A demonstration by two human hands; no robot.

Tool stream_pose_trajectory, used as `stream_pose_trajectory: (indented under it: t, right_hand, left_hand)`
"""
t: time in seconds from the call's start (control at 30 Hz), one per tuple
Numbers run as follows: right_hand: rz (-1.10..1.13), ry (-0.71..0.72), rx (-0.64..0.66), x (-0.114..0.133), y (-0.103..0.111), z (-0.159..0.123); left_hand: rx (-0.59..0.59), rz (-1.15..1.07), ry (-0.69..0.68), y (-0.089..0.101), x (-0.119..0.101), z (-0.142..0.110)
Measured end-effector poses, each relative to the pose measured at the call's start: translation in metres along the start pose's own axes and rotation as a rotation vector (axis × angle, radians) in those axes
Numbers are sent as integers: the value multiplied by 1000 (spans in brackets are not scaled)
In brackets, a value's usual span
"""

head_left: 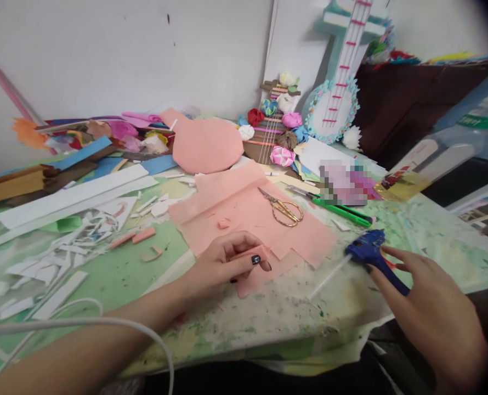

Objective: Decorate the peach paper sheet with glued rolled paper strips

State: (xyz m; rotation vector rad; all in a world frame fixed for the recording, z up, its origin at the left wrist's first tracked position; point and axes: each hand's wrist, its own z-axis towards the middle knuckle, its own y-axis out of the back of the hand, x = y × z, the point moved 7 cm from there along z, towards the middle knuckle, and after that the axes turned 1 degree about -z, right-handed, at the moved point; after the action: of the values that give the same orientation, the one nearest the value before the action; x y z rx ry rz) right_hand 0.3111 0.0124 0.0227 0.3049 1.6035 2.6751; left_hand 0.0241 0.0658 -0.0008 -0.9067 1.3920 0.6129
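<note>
My left hand [236,258] is closed, with thumb and fingers pinching a small folded piece of salmon-pink paper [250,251]. Beneath it a creased sheet of the same pink paper [231,192] lies on the table. My right hand [429,307] has its thumb and fingers around the handle of a blue glue gun [367,246], at the table's right side. A clear glue stick [330,276] juts from the gun toward the lower left. Gold-handled scissors [285,211] rest on the pink sheet. Just beyond the glue gun lies a green utility knife [342,211].
White paper scraps [91,230] cover the left side. A pink rounded cutout [206,142] leans at the back, near a flower-decorated paper instrument [271,131] and a teal one [330,109]. A plastic bottle [445,148] stands right. A white cable [137,325] loops over my left forearm.
</note>
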Motion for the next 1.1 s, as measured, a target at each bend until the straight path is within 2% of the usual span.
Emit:
stream_pose_trajectory:
  t: [0.1, 0.27, 0.37, 0.43, 0.5, 0.6, 0.67, 0.8, 0.97, 1.1]
  right_hand:
    - [2, -64, 9, 3, -1, 2]
    - [-51, -3, 34, -4, -20, 9]
    - [-39, -42, -20, -1, -10, 8]
    - [54, -39, -118, 16, 6, 3]
    - [334, 15, -182, 41, 19, -5]
    - [717, 133, 8, 83, 12, -14]
    - [806, 153, 74, 98, 6, -14]
    - [665, 182, 74, 103, 1, 10]
    - [389, 283, 262, 114, -19, 61]
    - [334, 292, 237, 120, -14, 79]
  left_hand:
    - [7, 8, -13, 0, -2, 0]
    - [10, 26, -27, -1, -5, -1]
    - [22, 20, -32, -2, -5, -1]
    - [31, 15, -27, -4, -4, -1]
    - [42, 22, -23, -5, -4, -1]
    - [57, 51, -44, -6, -6, 0]
    - [46, 73, -56, -5, -7, 0]
    - [11, 112, -58, -2, -7, 0]
    - [-9, 90, -109, 0, -8, 1]
    - [-18, 19, -167, 2, -9, 1]
